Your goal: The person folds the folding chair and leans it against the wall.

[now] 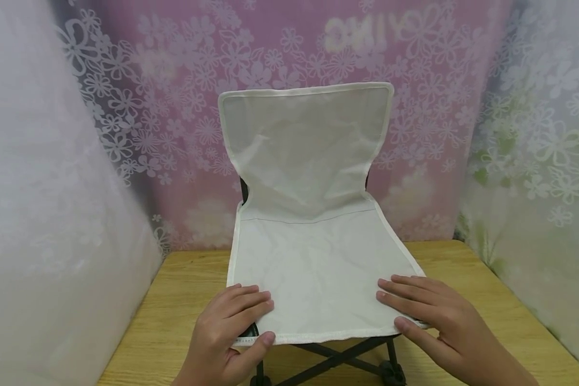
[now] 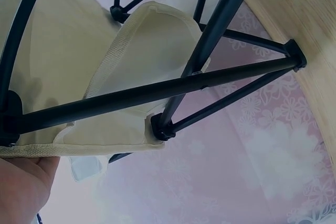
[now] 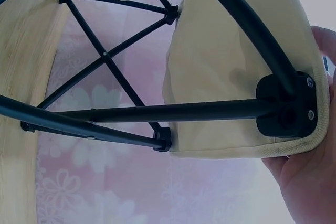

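white folding chair (image 1: 313,214) standing unfolded on the wooden desk (image 1: 188,284) — left hand (image 1: 234,327) just resting relaxed on one front seat corner, right hand (image 1: 439,316) doing the same on the other

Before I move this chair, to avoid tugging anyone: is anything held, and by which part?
Nothing is plainly gripped: the left hand and right hand rest on the chair seat, at its front corners.

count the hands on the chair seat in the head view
2: the left hand rests on the near left corner of the white seat, the right hand on the near right. No other hand shows.
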A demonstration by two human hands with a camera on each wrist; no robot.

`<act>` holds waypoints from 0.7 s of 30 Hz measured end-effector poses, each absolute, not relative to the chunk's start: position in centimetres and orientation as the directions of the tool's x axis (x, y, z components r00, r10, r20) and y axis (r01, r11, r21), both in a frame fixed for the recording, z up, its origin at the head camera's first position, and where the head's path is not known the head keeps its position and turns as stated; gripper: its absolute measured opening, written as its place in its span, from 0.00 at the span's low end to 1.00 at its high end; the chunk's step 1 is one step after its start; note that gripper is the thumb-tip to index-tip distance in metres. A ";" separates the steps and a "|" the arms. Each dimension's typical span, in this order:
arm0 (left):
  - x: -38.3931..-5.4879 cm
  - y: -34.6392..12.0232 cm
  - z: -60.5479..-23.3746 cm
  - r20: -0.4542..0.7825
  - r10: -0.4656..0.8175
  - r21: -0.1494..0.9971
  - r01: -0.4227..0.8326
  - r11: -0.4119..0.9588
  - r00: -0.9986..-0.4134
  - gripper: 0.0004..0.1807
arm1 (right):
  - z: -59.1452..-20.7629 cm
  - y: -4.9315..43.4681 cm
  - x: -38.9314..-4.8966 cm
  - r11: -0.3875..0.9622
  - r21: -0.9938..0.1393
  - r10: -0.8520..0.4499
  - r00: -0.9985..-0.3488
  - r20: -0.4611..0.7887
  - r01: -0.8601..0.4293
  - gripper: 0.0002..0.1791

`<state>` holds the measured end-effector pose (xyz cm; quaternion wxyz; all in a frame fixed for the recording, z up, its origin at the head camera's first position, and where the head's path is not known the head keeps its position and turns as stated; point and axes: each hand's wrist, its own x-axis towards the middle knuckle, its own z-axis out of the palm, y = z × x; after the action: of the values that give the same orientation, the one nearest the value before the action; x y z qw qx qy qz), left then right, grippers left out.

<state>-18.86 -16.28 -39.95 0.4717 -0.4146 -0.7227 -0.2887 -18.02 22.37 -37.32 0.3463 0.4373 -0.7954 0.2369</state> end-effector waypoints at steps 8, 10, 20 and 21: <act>-18.8 -16.1 -39.9 0.926 0.313 0.038 0.875 0.483 -0.213 0.18 | -37.5 22.2 -18.2 0.497 -0.064 -0.521 -0.356 0.776 -0.865 0.23; -18.8 -16.1 -39.9 0.929 0.304 0.044 0.877 0.479 -0.212 0.18 | -37.7 22.0 -18.2 0.500 -0.063 -0.505 -0.350 0.789 -0.864 0.23; -18.6 -15.9 -39.9 0.920 0.298 0.067 0.853 0.518 -0.253 0.16 | -37.9 21.0 -18.3 0.488 -0.068 -0.432 -0.309 0.847 -0.870 0.22; -18.5 -15.9 -39.9 0.915 0.306 0.068 0.848 0.526 -0.263 0.16 | -37.9 20.9 -18.3 0.492 -0.070 -0.429 -0.311 0.848 -0.868 0.22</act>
<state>-18.54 -15.92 -39.88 0.4652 -0.3902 -0.7392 -0.2914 -18.29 20.94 -37.91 0.4049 0.4247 -0.7631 0.2710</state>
